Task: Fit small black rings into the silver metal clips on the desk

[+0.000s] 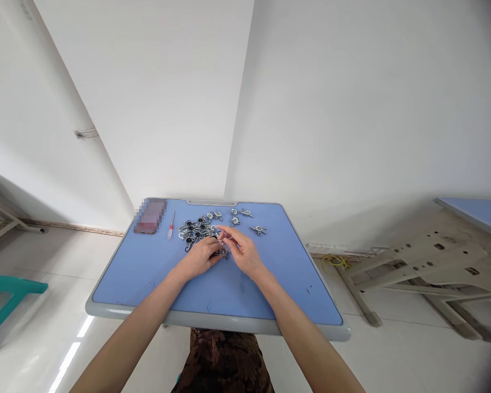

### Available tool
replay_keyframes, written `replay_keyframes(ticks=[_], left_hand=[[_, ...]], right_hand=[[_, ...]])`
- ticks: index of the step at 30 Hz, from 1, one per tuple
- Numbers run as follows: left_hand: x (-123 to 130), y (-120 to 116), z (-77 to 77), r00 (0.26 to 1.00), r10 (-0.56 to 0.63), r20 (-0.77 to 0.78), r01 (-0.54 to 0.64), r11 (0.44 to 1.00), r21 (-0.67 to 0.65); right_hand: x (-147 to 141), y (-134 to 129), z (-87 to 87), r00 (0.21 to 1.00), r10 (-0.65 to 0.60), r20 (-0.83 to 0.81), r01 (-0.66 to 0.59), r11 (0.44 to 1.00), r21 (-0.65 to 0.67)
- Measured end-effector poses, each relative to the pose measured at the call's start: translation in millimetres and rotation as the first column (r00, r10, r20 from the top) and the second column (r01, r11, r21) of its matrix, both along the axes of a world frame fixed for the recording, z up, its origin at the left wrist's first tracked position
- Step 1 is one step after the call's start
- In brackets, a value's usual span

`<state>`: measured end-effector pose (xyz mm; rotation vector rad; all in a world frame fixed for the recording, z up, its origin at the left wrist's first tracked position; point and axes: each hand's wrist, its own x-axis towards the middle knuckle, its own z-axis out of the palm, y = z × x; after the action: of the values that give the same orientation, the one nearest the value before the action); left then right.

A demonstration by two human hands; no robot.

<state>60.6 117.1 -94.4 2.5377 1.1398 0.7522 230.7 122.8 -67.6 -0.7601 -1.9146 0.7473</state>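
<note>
Both of my hands work over the middle of a blue table top (229, 289). My left hand (198, 257) curls at the near edge of a heap of small metal fittings with black round centres (194, 232). One small metal fitting (223, 252) pokes out by its fingertips, partly hidden. My right hand (241, 252) reaches in from the right, its fingers bunched at the heap's edge. Several loose fittings (235, 220) lie apart, beyond my right hand. What its fingertips hold is hidden.
A red-handled screwdriver (171, 226) and a pixelated phone (150, 215) lie at the table's far left. Walls stand behind. A second blue table (474, 212), a beige table frame (425, 267), yellow cable (333, 265) and a teal chair (8, 305) stand around it.
</note>
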Motion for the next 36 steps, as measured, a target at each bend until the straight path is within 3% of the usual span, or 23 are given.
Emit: replay_keyframes(ticks=[8,19,27,32,36], left_hand=[[0.1,-1.6,-2.1,1.000,0.020,0.021,-0.020,1.000,0.011],[-0.4,-0.6,-3.0,1.000,0.020,-0.014,-0.020,1.000,0.016],[0.1,-1.4,-2.4,1.000,0.031,-0.002,-0.031,0.999,0.023],[-0.5,-0.6,-2.8,0.999,0.034,-0.025,-0.034,0.999,0.023],[-0.1,-1.2,-1.7,1.000,0.027,-0.014,-0.027,1.000,0.015]], right_hand=[[-3.3,-3.6,2.2,0.997,-0.066,0.031,0.061,0.988,0.144],[-1.9,-4.2,2.3,0.998,-0.041,0.040,0.038,0.996,0.082],[-3.4,-2.3,2.0,0.994,-0.106,0.020,0.103,0.986,0.132],[-1.9,0.0,-0.8,1.000,-0.025,0.001,0.025,0.999,0.040],[-1.8,-2.4,0.0,0.998,-0.042,0.043,0.038,0.995,0.093]])
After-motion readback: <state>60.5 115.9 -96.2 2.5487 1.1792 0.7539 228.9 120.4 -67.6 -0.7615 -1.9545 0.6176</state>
